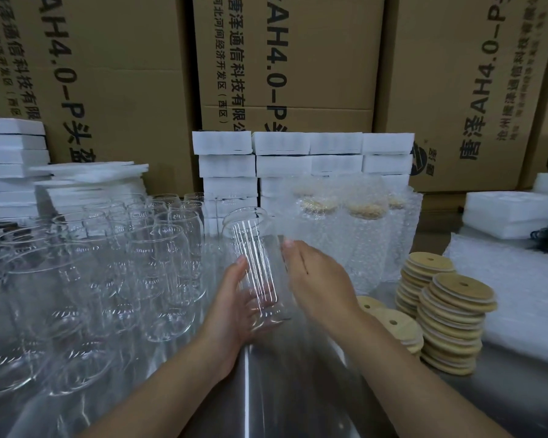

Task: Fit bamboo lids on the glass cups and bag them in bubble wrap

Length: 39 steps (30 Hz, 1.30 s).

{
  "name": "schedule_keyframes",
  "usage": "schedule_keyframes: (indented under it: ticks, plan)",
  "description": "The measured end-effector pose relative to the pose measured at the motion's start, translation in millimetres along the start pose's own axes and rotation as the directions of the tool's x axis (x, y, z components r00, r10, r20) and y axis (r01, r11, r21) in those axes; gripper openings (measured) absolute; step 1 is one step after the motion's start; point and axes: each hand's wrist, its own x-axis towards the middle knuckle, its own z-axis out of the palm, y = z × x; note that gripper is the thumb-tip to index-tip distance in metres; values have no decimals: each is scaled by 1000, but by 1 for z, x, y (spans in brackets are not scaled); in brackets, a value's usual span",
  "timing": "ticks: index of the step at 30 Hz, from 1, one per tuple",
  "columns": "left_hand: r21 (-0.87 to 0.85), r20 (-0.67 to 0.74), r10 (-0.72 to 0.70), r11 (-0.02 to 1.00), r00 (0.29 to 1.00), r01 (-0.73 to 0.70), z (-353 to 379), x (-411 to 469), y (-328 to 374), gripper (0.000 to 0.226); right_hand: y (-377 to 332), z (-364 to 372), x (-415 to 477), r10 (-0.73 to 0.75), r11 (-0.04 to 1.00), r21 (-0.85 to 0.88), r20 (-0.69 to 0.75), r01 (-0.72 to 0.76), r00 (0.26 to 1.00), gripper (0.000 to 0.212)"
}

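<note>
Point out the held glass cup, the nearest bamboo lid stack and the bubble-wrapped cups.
glass cup [250,235]: head view, upper wall below rim.
bamboo lid stack [456,294]: head view, top lid's face.
bubble-wrapped cups [361,245]: head view, middle bag's wrap.

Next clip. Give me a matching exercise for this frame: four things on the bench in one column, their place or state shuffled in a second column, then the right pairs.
Column one
1. held glass cup
2. bamboo lids
3. bubble-wrapped cups
4. bare glass cups

Column two
A. stacked at the right
B. crowded at the left, no lids
C. gripped by the left hand, no lid
D. standing at the back, centre, lids on

Pairs: 1-C, 2-A, 3-D, 4-B
</note>
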Motion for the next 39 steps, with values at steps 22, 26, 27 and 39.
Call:
schedule_keyframes:
  ticks: [22,26,27,39]
  plan:
    - [225,-137,237,953,962,-203,-5,1,-4,93,21,-11,0,487,692,-720,404,-59,774,67]
    - [286,-154,274,932,949,-222,-8,4,-7,94,18,-11,4,371,730,-670,225,-133,901,65]
    - [296,-155,278,929,948,-224,-9,4,-7,94,16,-13,5,309,776,-608,133,-169,942,64]
    - [458,-48,313,851,949,-258,-10,3,-12,93,-11,-26,3,82,807,539,-506,241,859,48]
